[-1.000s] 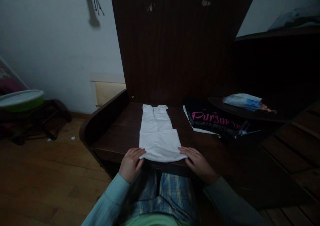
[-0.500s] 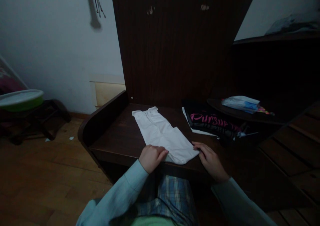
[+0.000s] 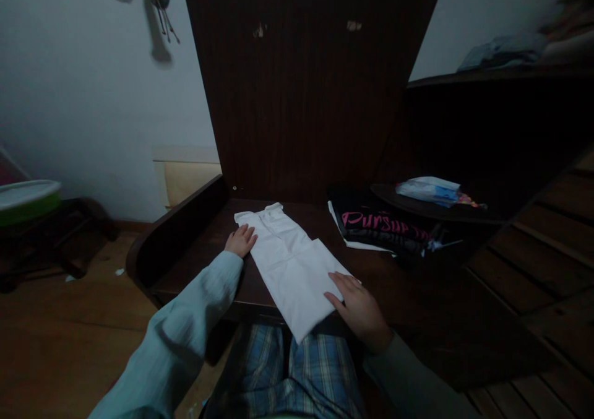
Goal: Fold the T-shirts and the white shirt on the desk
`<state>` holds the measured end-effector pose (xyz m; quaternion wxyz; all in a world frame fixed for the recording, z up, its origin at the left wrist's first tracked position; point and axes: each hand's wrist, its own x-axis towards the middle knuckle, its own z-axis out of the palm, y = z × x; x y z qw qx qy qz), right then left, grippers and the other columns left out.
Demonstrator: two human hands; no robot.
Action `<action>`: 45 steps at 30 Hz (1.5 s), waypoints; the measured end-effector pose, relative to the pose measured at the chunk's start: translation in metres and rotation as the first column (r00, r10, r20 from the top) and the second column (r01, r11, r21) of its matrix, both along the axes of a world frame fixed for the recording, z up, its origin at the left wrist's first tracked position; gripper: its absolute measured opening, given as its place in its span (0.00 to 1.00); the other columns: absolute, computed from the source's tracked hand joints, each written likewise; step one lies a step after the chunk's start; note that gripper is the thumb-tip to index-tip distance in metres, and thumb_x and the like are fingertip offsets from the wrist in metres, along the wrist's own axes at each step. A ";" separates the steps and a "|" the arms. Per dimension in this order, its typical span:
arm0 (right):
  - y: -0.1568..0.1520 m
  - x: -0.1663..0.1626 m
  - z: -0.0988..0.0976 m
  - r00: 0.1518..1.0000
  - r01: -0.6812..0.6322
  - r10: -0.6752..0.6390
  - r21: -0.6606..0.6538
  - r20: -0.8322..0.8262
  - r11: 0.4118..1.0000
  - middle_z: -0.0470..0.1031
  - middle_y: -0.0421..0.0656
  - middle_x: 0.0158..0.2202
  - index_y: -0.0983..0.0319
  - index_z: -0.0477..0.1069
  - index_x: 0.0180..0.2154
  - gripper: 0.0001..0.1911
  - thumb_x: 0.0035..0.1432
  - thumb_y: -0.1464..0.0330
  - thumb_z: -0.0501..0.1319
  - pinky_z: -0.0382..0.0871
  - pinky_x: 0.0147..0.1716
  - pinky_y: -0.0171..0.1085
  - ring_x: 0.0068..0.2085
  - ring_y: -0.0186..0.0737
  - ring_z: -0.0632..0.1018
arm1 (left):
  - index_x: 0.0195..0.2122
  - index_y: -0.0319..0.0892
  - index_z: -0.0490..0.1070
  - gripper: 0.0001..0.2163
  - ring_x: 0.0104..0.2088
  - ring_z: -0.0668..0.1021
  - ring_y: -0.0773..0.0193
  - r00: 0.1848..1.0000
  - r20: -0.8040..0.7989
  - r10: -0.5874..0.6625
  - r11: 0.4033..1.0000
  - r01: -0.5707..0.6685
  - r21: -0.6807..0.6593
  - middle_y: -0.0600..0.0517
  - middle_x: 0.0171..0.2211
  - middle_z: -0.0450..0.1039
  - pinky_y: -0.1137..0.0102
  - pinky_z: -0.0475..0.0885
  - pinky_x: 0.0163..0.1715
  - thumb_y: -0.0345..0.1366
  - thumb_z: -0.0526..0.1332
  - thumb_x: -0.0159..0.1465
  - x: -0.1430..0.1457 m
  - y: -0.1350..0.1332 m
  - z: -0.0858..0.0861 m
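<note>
A white folded garment lies lengthwise on the dark wooden desk, its near corner hanging past the front edge. On its far left side, my left hand rests with fingers stretched over the cloth's edge. My right hand lies on the near right part of the cloth, fingers extended and thumb apart. Neither hand grips the cloth. The exact kind of garment cannot be made out.
Folded dark clothes with pink lettering lie to the right at the back. Above them, a small shelf holds a blue and white packet. A raised side board bounds the desk's left. A green basin stands on a stool farther left.
My left hand has let go of the near edge and moved to the far left side. My right hand has shifted onto the cloth, opening flat. The near corner now hangs lower.
</note>
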<state>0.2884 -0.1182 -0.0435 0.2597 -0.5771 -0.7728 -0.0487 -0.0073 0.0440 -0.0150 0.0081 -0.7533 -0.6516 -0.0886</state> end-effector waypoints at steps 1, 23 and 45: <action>0.000 -0.002 -0.002 1.000 0.012 -0.012 -0.004 0.025 1.000 0.70 0.51 0.48 0.63 0.66 0.48 0.21 0.56 0.59 0.52 0.64 0.48 0.46 0.49 0.48 0.70 | 0.52 0.45 0.60 0.17 0.57 0.60 0.58 1.000 0.000 0.004 1.000 -0.004 0.006 0.45 0.57 0.57 0.61 0.57 0.52 0.41 0.47 0.63 -0.002 -0.002 -0.002; 0.081 0.049 0.023 0.933 -0.328 0.358 -0.448 -0.019 0.831 0.62 0.46 0.55 0.59 0.60 0.54 0.27 0.50 0.68 0.58 0.57 0.54 0.45 0.57 0.45 0.62 | 0.40 0.36 0.69 0.20 0.41 0.72 0.54 0.916 0.249 0.315 0.935 -0.344 0.080 0.41 0.39 0.70 0.66 0.66 0.42 0.46 0.49 0.57 -0.104 -0.087 0.007; -0.002 0.005 0.007 0.865 -0.490 0.502 -0.205 0.012 0.848 0.67 0.43 0.52 0.59 0.67 0.49 0.17 0.58 0.67 0.52 0.61 0.52 0.42 0.54 0.40 0.65 | 0.48 0.36 0.62 0.26 0.41 0.75 0.47 0.783 0.256 0.567 0.822 -0.557 -0.119 0.36 0.40 0.73 0.61 0.68 0.35 0.53 0.43 0.59 -0.091 -0.078 0.020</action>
